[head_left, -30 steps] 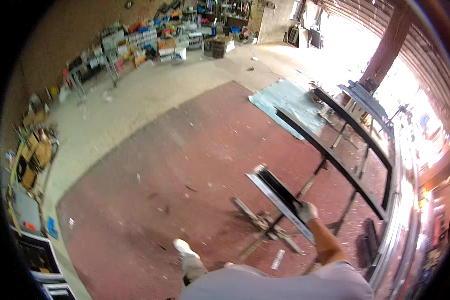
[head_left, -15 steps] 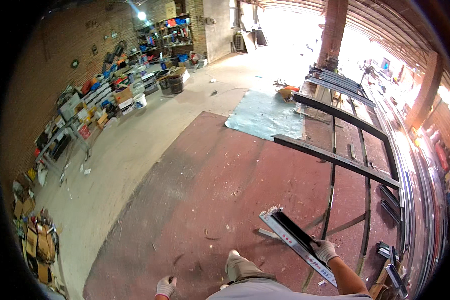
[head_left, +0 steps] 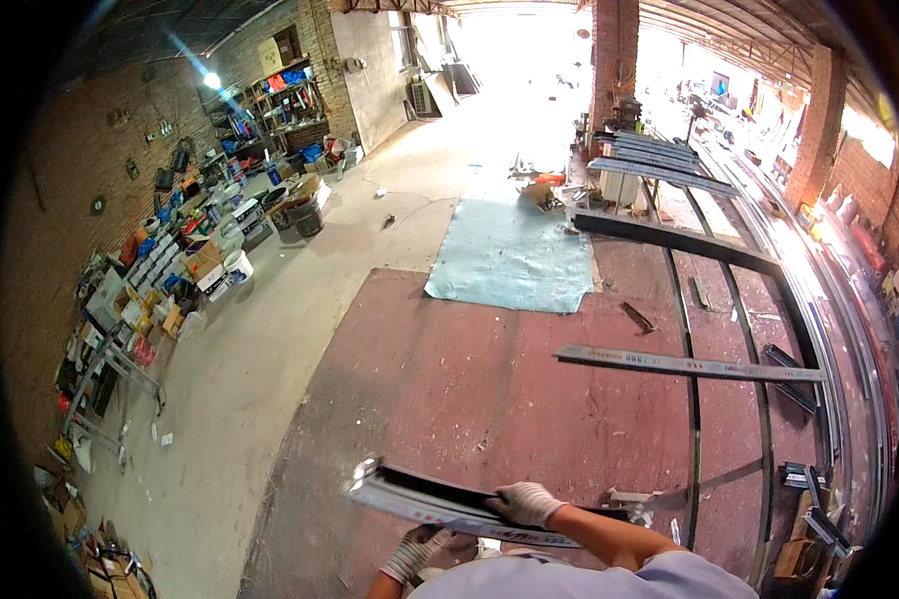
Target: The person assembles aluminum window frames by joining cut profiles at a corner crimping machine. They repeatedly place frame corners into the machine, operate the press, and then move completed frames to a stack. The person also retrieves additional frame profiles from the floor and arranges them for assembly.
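A long metal profile (head_left: 400,499), black inside with a silvery printed outer face, lies across in front of my body, its far-left end tilted slightly up. My right hand (head_left: 525,504), in a whitish knitted glove, is wrapped over its upper edge near the middle. From below, my left hand (head_left: 420,552), gloved too with dark fingertips, grips the lower edge close to my body. Beyond, a similar profile (head_left: 669,363) lies crosswise over two dark rails, and a dark one (head_left: 679,240) stretches farther back.
A pale blue sheet (head_left: 514,255) covers part of the reddish floor board (head_left: 420,399). Short profile pieces (head_left: 817,509) lie at the right. Boxes and tools (head_left: 205,260) crowd the left wall. Brick pillars (head_left: 614,60) stand at the back right.
The held profile has swung leftward and now lies more level before me. My left hand, earlier apart from it, has come up and taken hold. The view has turned right.
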A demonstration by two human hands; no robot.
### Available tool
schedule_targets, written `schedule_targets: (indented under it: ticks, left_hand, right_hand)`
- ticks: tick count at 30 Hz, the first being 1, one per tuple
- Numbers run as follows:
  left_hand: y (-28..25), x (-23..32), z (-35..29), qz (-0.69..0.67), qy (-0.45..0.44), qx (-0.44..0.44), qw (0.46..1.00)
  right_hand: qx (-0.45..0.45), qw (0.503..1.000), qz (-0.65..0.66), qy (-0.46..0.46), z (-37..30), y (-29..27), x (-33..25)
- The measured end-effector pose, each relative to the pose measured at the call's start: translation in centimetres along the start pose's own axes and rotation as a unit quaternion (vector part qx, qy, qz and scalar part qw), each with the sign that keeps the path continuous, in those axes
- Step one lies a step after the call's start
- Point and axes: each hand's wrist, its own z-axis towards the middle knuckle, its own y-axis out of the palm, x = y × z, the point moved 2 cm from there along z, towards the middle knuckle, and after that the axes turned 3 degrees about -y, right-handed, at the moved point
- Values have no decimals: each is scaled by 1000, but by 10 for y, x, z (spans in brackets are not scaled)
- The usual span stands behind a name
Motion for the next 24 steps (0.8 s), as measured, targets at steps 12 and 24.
schedule_targets:
  ticks: [12,24]
  left_hand:
    - [-93,122,162,-480,-2,-103,871]
    - [-205,351,432,-361,94,-104,922]
  right_hand:
    - [-158,986,22,-36,210,-144,-9]
    - [40,888,437,-135,254,-308,-5]
